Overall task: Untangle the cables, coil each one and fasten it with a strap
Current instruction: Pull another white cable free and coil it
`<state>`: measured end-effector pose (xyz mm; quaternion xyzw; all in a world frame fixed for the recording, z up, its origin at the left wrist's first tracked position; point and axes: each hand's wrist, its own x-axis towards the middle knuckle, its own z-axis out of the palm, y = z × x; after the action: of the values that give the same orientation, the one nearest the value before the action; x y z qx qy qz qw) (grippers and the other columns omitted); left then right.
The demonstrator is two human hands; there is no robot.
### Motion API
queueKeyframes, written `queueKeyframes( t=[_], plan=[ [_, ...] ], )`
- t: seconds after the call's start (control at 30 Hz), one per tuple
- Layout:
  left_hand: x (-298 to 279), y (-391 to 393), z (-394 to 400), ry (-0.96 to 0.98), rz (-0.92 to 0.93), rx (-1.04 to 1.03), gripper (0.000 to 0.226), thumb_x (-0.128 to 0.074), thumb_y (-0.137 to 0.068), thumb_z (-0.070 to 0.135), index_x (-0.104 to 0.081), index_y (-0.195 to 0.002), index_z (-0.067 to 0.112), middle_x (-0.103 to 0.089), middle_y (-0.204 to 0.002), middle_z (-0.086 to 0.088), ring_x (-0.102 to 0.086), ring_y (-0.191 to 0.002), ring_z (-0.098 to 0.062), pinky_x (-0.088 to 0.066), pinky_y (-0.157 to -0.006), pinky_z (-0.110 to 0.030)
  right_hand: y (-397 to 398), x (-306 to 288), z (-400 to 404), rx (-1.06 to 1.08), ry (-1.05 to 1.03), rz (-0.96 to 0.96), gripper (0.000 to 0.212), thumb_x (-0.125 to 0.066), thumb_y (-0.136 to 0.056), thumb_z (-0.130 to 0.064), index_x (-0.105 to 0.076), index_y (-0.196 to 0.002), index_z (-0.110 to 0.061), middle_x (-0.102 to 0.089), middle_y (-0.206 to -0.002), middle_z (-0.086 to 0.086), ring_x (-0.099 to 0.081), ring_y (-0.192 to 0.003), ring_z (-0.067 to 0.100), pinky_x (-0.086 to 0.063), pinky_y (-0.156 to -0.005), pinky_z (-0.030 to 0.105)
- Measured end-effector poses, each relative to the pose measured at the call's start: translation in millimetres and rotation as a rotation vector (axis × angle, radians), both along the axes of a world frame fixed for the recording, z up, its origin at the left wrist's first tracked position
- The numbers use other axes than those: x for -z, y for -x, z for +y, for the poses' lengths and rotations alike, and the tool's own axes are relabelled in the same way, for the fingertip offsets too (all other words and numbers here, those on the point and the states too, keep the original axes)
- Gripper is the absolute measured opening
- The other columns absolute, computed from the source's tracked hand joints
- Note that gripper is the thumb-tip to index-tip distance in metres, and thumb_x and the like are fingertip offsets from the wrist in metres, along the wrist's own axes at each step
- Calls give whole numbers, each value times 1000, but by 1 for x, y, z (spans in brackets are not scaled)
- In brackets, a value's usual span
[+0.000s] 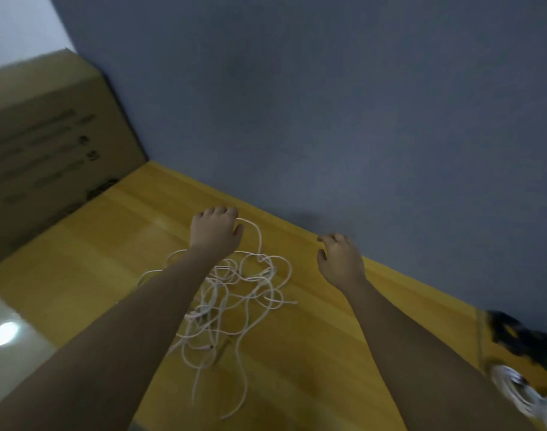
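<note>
White cables blur into one tangle, strands inseparable.

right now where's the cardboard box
Head view, far left: the cardboard box stands on the wooden table against the blue wall.

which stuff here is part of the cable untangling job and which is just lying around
Part of the job:
- tangled white cables on the wooden table
- left hand, holding one strand
- right hand, holding nothing
- coiled white cable at the right edge

Just lying about:
- cardboard box at the left
- black items by the wall, too blurred to identify
</note>
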<state>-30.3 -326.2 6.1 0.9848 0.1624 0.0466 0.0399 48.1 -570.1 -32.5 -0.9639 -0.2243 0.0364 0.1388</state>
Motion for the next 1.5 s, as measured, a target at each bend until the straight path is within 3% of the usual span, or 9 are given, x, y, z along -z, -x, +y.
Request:
queueKeyframes(
  t=[0.47,0.73,0.9,1.0,1.07,1.2,1.3,1.37,1.5],
  plan=[
    [81,7,146,60,121,-138,41,-44,-96,44,-51,-127,18,-56,-127,-7,-51,-118,-29,-40,-93,-40,-14,71,162,-153,-18,115,34,-45,-98,-19,-52,-131,-14,-46,-132,5,-39,-124,25,-45,-93,39],
    [133,-50,206,197,223,24,41,-45,-97,45,-51,-126,16,-56,-125,-7,-52,-116,-29,-42,-91,-43,-26,105,216,39,-9,234,37,-47,-97,-17,-50,-133,-15,-44,-134,8,-39,-124,28,-42,-96,38],
    [173,-83,213,386,441,152,43,-52,-92,48,-53,-121,17,-64,-117,-5,-54,-117,-28,-45,-91,-39,-22,128,243,221,11,304,40,-48,-94,-16,-49,-135,-16,-42,-136,9,-38,-125,30,-41,-98,39],
    [188,-91,214,515,515,246,31,-57,-91,31,-51,-114,11,-64,-111,-13,-58,-110,-32,-46,-84,-37,-9,140,255,259,9,335,44,-51,-92,-17,-49,-135,-18,-42,-137,9,-38,-126,29,-39,-100,36],
    [193,-94,218,594,469,302,25,-55,-91,15,-52,-115,8,-65,-103,-17,-60,-103,-35,-47,-81,-38,1,145,258,237,40,354,47,-51,-92,-19,-46,-138,-19,-41,-140,8,-37,-128,28,-36,-104,35],
    [174,-105,219,957,279,254,29,-57,-91,1,-56,-120,4,-61,-95,-18,-63,-81,-34,-52,-76,-42,9,146,262,150,85,382,52,-51,-94,-24,-39,-144,-29,-36,-147,3,-32,-134,25,-32,-108,36],
    [144,-114,218,1099,129,245,29,-60,-90,1,-56,-118,2,-58,-88,-7,-62,-59,-15,-56,-69,-36,9,139,264,151,64,363,41,-53,-95,-30,-50,-135,-27,-41,-143,3,-34,-133,24,-33,-107,35],
    [121,-118,217,1194,40,230,24,-60,-90,0,-57,-113,6,-59,-85,-5,-60,-49,-3,-55,-67,-33,12,133,262,172,-8,349,35,-56,-93,-30,-55,-128,-22,-44,-138,4,-38,-130,24,-33,-105,33],
    [67,-119,208,1333,-20,284,23,-60,-88,-5,-54,-107,8,-62,-79,-3,-62,-50,-2,-57,-60,-26,12,106,265,279,-300,224,40,-64,-88,-18,-48,-124,-9,-52,-127,8,-50,-115,29,-37,-91,32]
  ],
)
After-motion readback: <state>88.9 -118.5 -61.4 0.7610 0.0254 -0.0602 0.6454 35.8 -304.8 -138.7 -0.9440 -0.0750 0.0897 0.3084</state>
